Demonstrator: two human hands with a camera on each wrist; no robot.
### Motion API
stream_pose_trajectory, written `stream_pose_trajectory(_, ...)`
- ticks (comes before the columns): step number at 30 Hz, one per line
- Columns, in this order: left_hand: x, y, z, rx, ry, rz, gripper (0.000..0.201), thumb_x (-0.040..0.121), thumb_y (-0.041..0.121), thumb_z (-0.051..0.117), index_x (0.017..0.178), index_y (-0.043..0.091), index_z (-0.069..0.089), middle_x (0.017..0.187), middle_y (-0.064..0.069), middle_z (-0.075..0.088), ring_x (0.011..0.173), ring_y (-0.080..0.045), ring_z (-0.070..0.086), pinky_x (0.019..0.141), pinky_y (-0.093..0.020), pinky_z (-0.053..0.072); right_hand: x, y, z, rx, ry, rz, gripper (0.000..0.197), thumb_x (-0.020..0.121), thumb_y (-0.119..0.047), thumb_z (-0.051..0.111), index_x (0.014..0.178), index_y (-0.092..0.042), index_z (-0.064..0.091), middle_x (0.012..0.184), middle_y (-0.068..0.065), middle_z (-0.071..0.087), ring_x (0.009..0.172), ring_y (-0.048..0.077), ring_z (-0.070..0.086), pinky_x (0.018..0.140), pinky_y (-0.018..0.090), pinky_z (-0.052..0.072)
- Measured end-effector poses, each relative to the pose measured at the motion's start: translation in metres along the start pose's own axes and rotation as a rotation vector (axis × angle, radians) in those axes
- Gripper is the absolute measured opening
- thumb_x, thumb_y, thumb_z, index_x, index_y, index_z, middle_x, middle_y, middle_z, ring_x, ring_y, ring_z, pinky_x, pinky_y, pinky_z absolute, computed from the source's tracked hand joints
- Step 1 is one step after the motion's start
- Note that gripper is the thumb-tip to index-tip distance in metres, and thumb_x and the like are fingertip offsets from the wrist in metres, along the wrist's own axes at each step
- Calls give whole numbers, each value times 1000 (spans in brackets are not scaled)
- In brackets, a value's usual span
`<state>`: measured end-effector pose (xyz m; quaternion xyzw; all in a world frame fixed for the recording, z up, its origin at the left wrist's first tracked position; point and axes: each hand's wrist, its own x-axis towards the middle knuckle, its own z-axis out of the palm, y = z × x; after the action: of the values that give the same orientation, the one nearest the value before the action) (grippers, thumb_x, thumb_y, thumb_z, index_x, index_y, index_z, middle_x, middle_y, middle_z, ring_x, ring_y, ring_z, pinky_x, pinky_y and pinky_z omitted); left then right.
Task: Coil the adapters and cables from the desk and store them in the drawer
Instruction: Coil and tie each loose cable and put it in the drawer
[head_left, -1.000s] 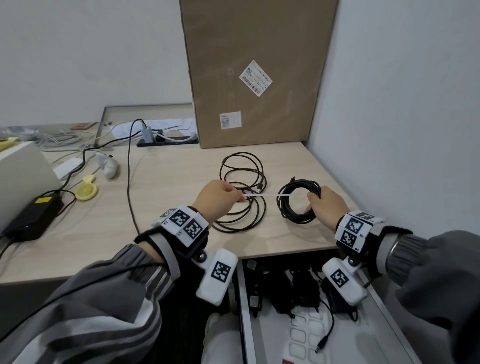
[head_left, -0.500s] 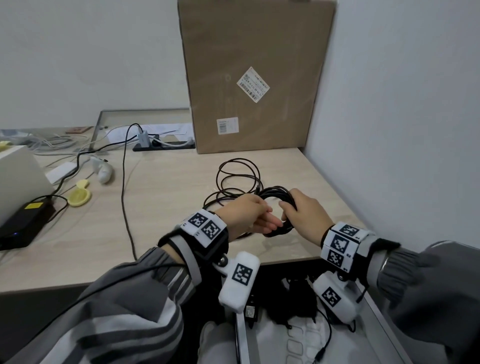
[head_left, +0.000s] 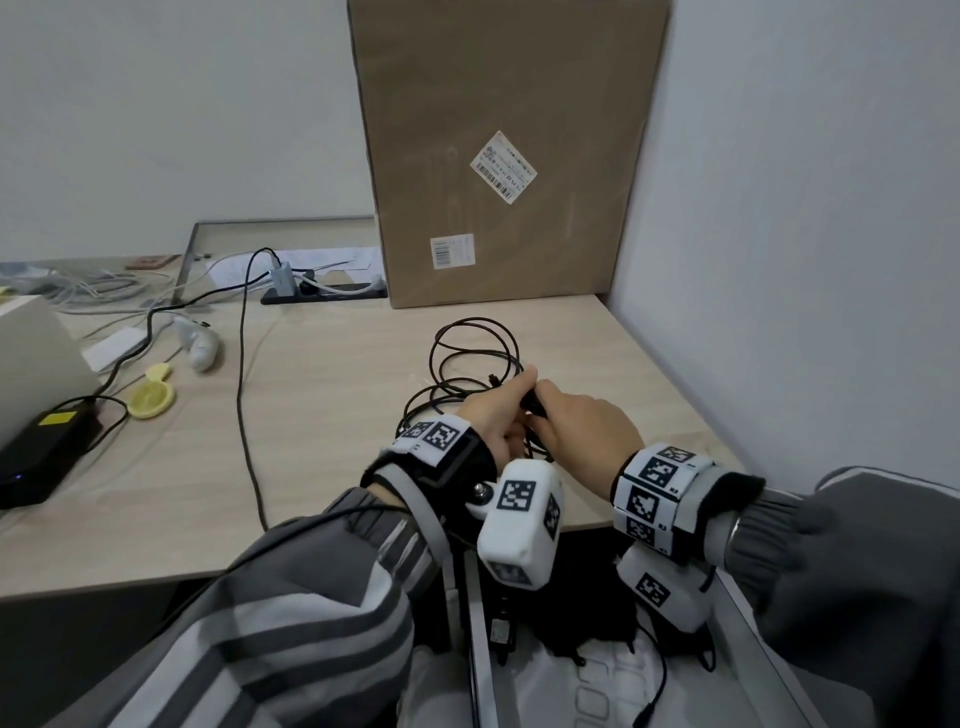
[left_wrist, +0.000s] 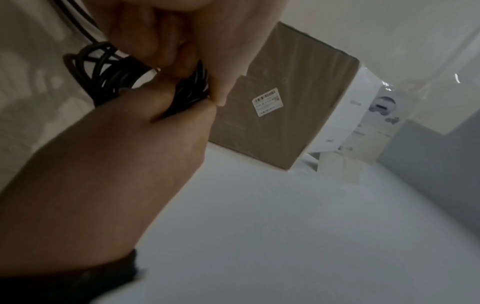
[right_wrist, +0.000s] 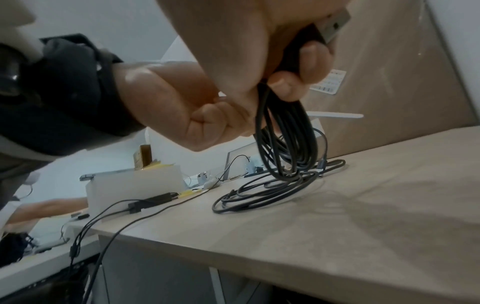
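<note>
A coiled black cable (right_wrist: 285, 139) hangs upright just above the desk (head_left: 337, 415). My right hand (head_left: 550, 410) grips its top, fingers curled round the strands, with a USB plug (right_wrist: 335, 26) poking out above them. My left hand (head_left: 511, 402) is pressed against the right and pinches the same coil (left_wrist: 103, 70) between thumb and fingers (left_wrist: 182, 111). A thin white tie (right_wrist: 337, 115) sticks out behind the coil. A second, loose black cable (head_left: 467, 358) lies in wide loops on the desk just beyond the hands. Below the desk's edge the drawer (head_left: 480, 649) stands open with dark adapters (head_left: 582, 623) inside.
A tall cardboard box (head_left: 498, 156) leans against the back wall, and a white wall closes the right side. A black cord (head_left: 241, 389) runs down the desk to the left of the hands. Further left are a black power brick (head_left: 47, 441) and a yellow item (head_left: 150, 397).
My left hand, which held the white tie stretched out, has moved right to meet my right hand. The coil has risen from flat on the desk to hanging between both hands.
</note>
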<state>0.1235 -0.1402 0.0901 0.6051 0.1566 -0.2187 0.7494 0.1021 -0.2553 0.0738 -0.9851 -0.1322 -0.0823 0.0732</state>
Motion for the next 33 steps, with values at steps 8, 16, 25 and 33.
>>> stream_pose_trajectory(8,4,4,5,-48,172,178,21,89,20,63,78,4,56,57,-8,52,25,-9,38,32,-11,27,7,8,0,367,12,-66,30,93,-21,55,119,-9,49,109,9,63,85,22,57,70,28,40)
stream_pose_trajectory(16,17,2,-13,114,184,201,28,92,22,61,69,11,50,55,0,34,40,-11,24,31,-14,19,0,36,-6,298,-182,-76,26,81,-16,72,105,-10,65,107,1,65,79,9,52,69,13,36)
stream_pose_trajectory(25,24,-5,-21,155,189,171,34,90,26,65,66,15,44,57,1,29,45,-11,23,34,-16,20,3,26,-9,861,15,88,11,77,-9,75,78,-14,65,69,1,68,55,8,64,49,19,46)
stream_pose_trajectory(33,17,-10,-21,314,92,268,34,84,27,73,66,16,46,55,2,33,35,-7,22,35,-18,17,15,22,-16,1025,67,86,8,79,-8,74,83,-6,67,69,4,68,58,11,62,53,19,46)
